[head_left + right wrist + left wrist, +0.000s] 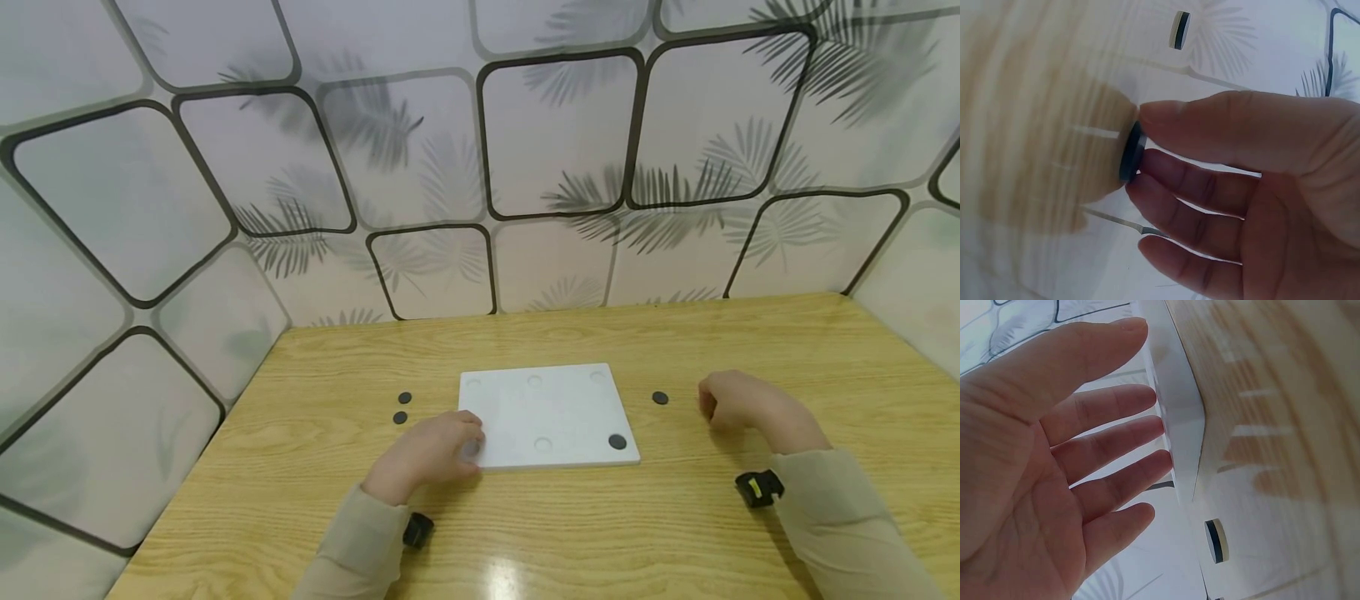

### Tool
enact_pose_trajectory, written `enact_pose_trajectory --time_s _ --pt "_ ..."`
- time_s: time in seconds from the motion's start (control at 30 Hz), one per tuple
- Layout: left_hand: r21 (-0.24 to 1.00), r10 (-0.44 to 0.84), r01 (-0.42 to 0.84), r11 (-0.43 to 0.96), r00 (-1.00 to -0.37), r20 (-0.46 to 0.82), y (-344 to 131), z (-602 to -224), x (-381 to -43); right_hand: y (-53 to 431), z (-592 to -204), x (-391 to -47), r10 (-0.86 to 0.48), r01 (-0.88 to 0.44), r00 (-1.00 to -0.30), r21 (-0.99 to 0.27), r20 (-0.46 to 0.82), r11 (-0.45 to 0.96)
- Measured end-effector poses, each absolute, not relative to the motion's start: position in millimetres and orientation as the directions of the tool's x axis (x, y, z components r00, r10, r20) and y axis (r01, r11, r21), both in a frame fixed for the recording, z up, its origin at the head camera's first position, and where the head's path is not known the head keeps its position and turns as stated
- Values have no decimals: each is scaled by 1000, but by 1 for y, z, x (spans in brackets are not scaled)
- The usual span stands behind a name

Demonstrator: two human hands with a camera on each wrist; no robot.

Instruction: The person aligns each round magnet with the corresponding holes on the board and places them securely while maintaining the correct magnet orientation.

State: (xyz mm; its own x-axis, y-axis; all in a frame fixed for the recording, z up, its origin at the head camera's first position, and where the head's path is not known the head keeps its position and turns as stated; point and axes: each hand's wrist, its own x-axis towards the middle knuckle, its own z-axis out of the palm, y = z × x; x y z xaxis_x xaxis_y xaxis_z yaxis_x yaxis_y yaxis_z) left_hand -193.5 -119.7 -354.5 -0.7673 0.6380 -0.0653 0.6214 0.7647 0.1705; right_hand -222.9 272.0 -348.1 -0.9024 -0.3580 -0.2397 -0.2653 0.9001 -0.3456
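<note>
A white rectangular board point(543, 408) with shallow round recesses lies on the table. One dark disc point(617, 442) sits at its near right corner. My left hand point(433, 454) is at the board's near left corner, fingertips at its edge; in the left wrist view the fingers point(1107, 447) extend loosely and thumb and fingertips stand apart. A greyish patch shows between them in the head view, too unclear to name. Right of the board, my right hand point(750, 408) pinches a dark disc point(1132, 153) between thumb and fingertips, at the tabletop.
Two dark discs point(405, 397) lie on the wooden table point(360, 358) left of the board. Another dark disc point(660, 397) lies between the board and my right hand. A patterned wall covering point(555, 142) rises behind the table.
</note>
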Motion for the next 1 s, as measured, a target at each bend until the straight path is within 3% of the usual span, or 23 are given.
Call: enact_pose_trajectory --time_s 0.37,1.0 --pt "177 647 630 756 -761 -53 -120 -354 -194 270 -348 -222 -359 -275 -895 -307 -264 911" --pt "176 644 627 759 -762 -65 -120 -355 -194 267 -349 -221 -371 -306 -910 -304 -186 902"
